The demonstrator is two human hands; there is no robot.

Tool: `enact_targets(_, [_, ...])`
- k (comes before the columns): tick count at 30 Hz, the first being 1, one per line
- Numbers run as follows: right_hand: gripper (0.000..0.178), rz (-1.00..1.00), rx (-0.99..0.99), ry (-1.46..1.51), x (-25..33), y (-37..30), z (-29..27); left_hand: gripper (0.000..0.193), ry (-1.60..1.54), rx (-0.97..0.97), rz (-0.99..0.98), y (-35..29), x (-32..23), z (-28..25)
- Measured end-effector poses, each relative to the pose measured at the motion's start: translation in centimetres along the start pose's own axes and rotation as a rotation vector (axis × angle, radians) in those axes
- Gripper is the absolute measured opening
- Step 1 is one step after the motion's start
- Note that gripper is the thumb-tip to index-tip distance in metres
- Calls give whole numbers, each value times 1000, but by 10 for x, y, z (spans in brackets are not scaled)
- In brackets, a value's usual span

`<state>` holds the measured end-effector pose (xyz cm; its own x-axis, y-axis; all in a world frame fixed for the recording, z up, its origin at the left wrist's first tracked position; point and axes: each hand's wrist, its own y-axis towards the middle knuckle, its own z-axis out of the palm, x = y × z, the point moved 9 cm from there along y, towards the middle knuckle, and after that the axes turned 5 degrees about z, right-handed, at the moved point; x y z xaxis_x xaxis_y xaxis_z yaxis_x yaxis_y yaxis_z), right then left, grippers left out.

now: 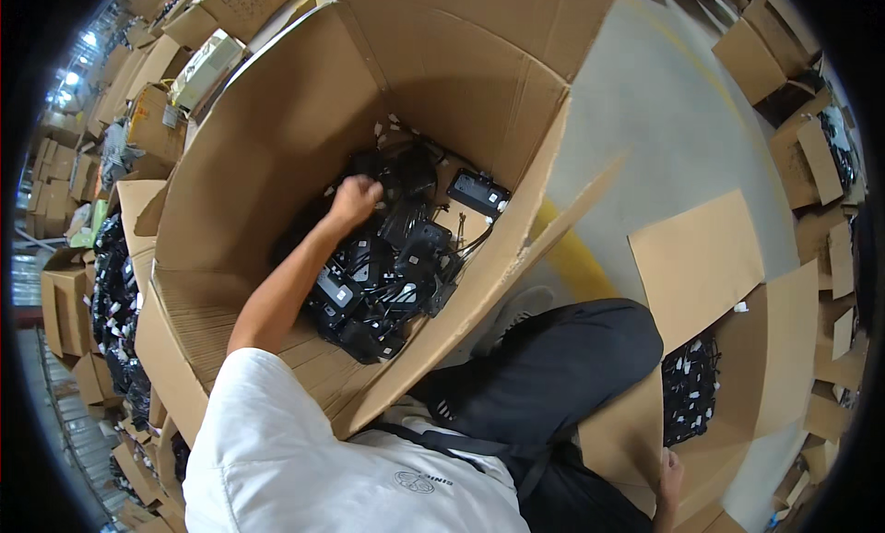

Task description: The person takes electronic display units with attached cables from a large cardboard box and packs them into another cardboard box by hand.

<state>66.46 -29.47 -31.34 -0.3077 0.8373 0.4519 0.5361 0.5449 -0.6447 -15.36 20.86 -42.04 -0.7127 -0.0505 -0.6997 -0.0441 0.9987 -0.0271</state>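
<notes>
— Adapters (387,266), black with trailing cords, fill the floor of the big box (277,136); our left hand (355,201) is down among them at the far end of the heap.

— Is it holding one?

— We see it curled, knuckles up, on the pile, but we cannot tell whether the fingers have closed on anything. Most of the heap lies nearer us than the hand and to its right.

— How would they handle?

— We judge them hard, fairly light blocks, not fragile, though the cords look tangled; gripping a body rather than a cord seems safer.

— Our right hand (670,478)?

— Well apart, low by our leg, fingers clasping the edge of a second box (737,349).
</notes>
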Motion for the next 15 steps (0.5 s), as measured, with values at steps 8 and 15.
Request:
enact_targets(8, [46, 115, -56, -49, 6, -12, 1, 90, 316, 243, -197, -59, 46, 124])
enact_targets(15, [45, 103, -50, -90, -2, -8, -6, 101, 261, 101, -229, -85, 12, 157])
